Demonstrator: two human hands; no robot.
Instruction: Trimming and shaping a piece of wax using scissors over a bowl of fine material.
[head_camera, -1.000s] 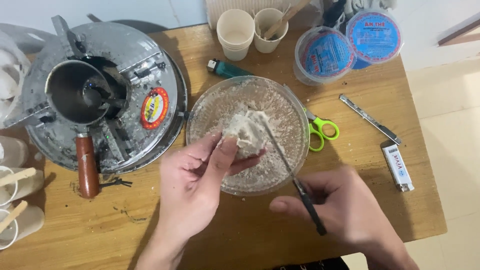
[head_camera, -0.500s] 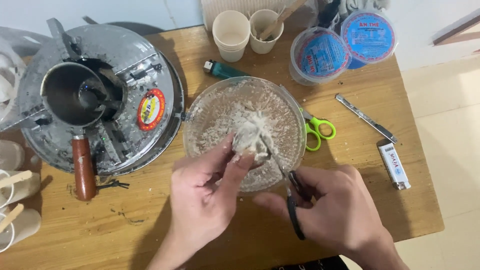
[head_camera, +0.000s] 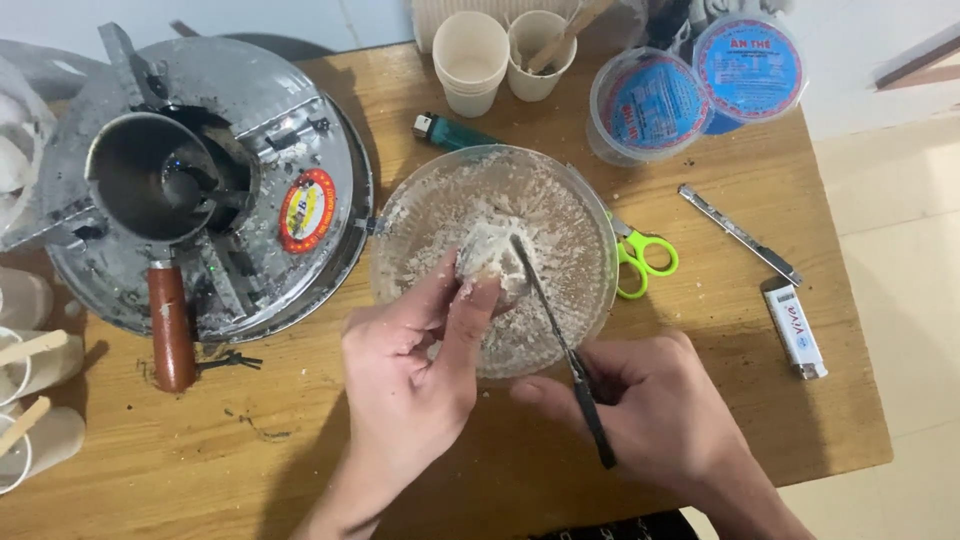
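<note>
Two hands meet over a glass bowl (head_camera: 420, 215) of white powder at mid-surface.
The left hand (head_camera: 415, 370) pinches a powdery lump (head_camera: 488, 258) over it; the right hand (head_camera: 660, 410) is closed around a thin dark-handled tool (head_camera: 560, 335) touching the lump. Two round blue-labelled tubs (head_camera: 700, 85) sit far right, a white lighter (head_camera: 796, 328) right.

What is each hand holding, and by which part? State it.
The left hand pinches a floury lump by its near side over the glass bowl. The right hand grips a thin knife by its dark handle.
</note>
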